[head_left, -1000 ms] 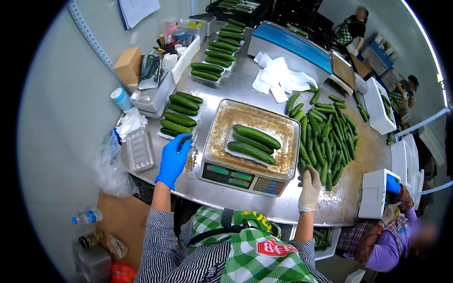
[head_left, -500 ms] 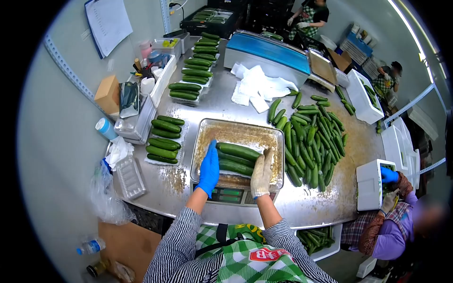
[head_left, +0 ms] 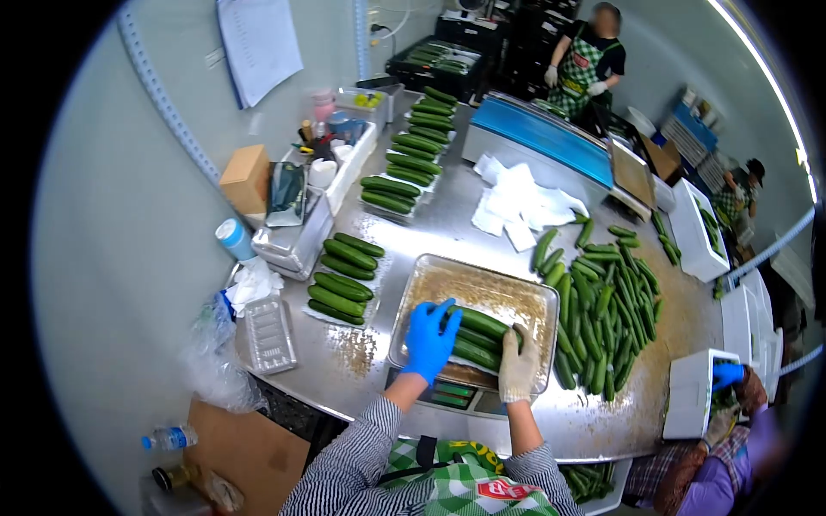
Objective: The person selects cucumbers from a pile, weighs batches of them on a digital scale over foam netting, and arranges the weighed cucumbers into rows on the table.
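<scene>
Several green cucumbers (head_left: 477, 334) lie side by side on something white in the metal pan (head_left: 419, 284) of a weighing scale (head_left: 460, 395). At their left ends, my left hand (head_left: 430, 340), in a blue glove, curls its fingers around the group. My right hand (head_left: 518, 365), in an off-white knit glove, grips the right ends with the thumb side near the top. Both hands partly hide the cucumber ends. Left of the pan, packed cucumbers (head_left: 342, 288) rest in white trays.
A large pile of loose cucumbers (head_left: 602, 314) spreads right of the scale. Behind stand a blue-topped wrapping machine (head_left: 546, 138) and white netting (head_left: 520, 202). Stacked clear trays (head_left: 268, 335) sit at left. A co-worker's blue-gloved hand (head_left: 728, 376) is in a white foam box (head_left: 684, 400) at right.
The view has shifted, so the table sits lower and farther right. My hands have gone from flat alongside the cucumber ends to fingers bent over them.
</scene>
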`<state>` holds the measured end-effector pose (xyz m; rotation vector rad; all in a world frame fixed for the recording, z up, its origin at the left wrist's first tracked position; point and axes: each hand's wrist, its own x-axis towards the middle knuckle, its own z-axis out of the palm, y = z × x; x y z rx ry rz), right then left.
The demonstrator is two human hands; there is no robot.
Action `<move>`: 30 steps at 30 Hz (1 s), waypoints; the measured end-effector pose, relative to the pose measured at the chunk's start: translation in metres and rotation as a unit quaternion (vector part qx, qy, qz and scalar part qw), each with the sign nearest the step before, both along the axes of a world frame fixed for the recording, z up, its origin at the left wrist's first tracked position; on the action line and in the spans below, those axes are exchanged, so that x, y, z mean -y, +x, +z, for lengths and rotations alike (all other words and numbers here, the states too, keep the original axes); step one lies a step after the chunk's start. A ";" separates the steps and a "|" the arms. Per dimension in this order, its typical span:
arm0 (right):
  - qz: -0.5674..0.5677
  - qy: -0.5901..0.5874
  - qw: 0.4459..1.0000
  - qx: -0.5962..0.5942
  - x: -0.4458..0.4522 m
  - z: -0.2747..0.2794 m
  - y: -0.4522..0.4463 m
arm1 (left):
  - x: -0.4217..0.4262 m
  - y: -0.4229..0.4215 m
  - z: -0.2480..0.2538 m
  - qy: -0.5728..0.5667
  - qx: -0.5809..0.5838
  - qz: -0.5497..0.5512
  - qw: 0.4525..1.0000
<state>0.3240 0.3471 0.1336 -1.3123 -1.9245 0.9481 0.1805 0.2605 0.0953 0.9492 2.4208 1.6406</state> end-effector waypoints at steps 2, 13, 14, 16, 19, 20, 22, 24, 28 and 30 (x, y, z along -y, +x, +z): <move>0.004 0.021 1.000 -0.020 0.011 0.005 -0.007 | 0.011 -0.002 0.017 0.013 0.075 -0.002 0.997; 0.289 -0.060 0.955 0.041 0.153 0.027 -0.110 | 0.213 -0.109 0.016 0.006 0.038 0.121 0.992; 0.300 -0.086 0.948 0.057 0.164 0.028 -0.116 | 0.228 -0.115 0.007 -0.004 0.060 0.124 0.990; 0.312 -0.072 0.946 0.054 0.177 0.018 -0.128 | 0.243 -0.127 -0.029 0.018 0.041 0.133 0.990; 0.302 -0.102 0.944 0.087 0.181 -0.011 -0.147 | 0.248 -0.138 -0.066 -0.006 0.040 0.155 0.987; 0.293 -0.141 0.940 0.107 0.178 -0.022 -0.152 | 0.245 -0.139 -0.073 -0.043 0.014 0.159 0.986; 0.297 -0.181 0.930 0.121 0.171 -0.066 -0.156 | 0.235 -0.140 -0.081 -0.115 -0.037 0.169 0.978; 0.289 -0.187 0.930 0.126 0.177 -0.077 -0.160 | 0.225 -0.143 -0.068 -0.157 -0.017 0.174 0.972; 0.299 -0.204 0.927 0.096 0.181 -0.082 -0.161 | 0.229 -0.163 -0.075 -0.168 -0.131 0.146 0.966; 0.298 -0.195 0.928 0.106 0.180 -0.078 -0.163 | 0.236 -0.170 -0.070 -0.202 -0.127 0.121 0.964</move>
